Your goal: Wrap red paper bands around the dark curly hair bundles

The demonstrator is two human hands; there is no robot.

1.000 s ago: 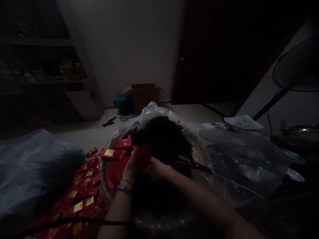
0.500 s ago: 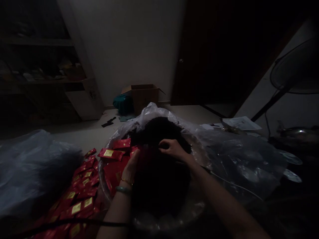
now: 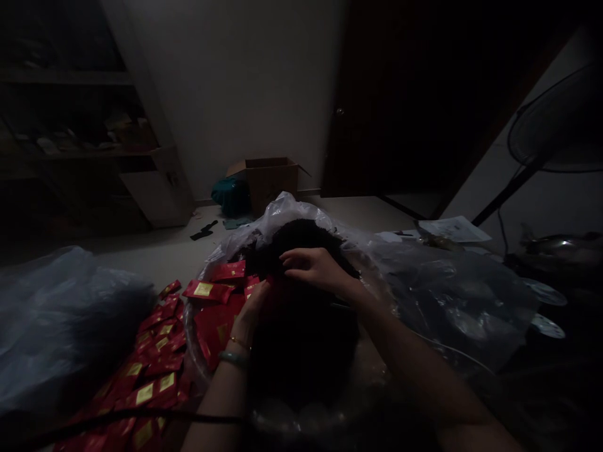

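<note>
In dim light, a round basin lined with clear plastic (image 3: 282,210) holds a heap of dark loose material (image 3: 304,232), perhaps tea leaves. My left hand (image 3: 254,302), with a bracelet and bangle at its wrist, is closed at the basin's left side around a dark red packet (image 3: 273,290), mostly lost in shadow. Above the heap, my right hand (image 3: 311,270) reaches left towards that packet. Its fingers are stretched out with a gap above the thumb, and nothing shows between them. Red packets with gold labels (image 3: 207,290) lie just left of my left hand.
Many more red packets (image 3: 145,393) are piled left of the basin, beside a large translucent bag (image 3: 70,314). A cardboard box (image 3: 271,182) and a teal bag (image 3: 232,196) stand by the wall. On the right are plastic sheeting (image 3: 447,301) and a fan (image 3: 560,125).
My right hand has moved left and slightly up, closer to the packet, and its curled fingers have straightened. My left hand has hardly moved. The view has shifted slightly.
</note>
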